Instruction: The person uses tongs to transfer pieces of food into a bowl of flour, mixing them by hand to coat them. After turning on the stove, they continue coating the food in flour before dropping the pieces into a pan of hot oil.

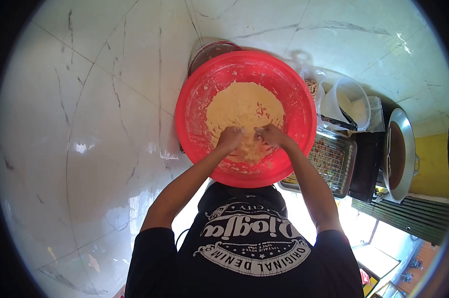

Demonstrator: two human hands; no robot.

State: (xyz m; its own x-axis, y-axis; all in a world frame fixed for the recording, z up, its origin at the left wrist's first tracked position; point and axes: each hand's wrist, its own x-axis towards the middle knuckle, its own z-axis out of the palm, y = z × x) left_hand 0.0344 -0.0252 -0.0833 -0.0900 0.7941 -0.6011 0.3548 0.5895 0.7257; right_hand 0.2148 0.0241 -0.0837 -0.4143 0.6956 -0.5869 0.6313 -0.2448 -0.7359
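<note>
1. Nearest is the person's black shirt (254, 238), with both bare arms reaching forward over the near rim of a red bowl (299, 116).
2. The left hand (229, 138) is curled, knuckles up, and touches the flour (242, 102) inside the bowl. Its fingertips are hidden, so whether it has hold of any flour cannot be told.
3. The right hand (270, 135) is bent too, thumb side toward the left hand, fingers down at the flour. Its grip also cannot be made out.
4. The hands are near each other but apart, with a narrow gap of flour between them.
5. The flour lies in a wide, loose patch on the bowl's floor, reaching well past the hands; red bowl wall surrounds it, smeared with white.
6. Close on the right, a tray (353, 171) with a wire rack sits beside the bowl; a clear tub (364, 109) stands ahead of it.
7. Farther right is a wide pan (409, 141).
8. On the left, pale tiles (110, 124) spread broadly away from the bowl's rim.
</note>
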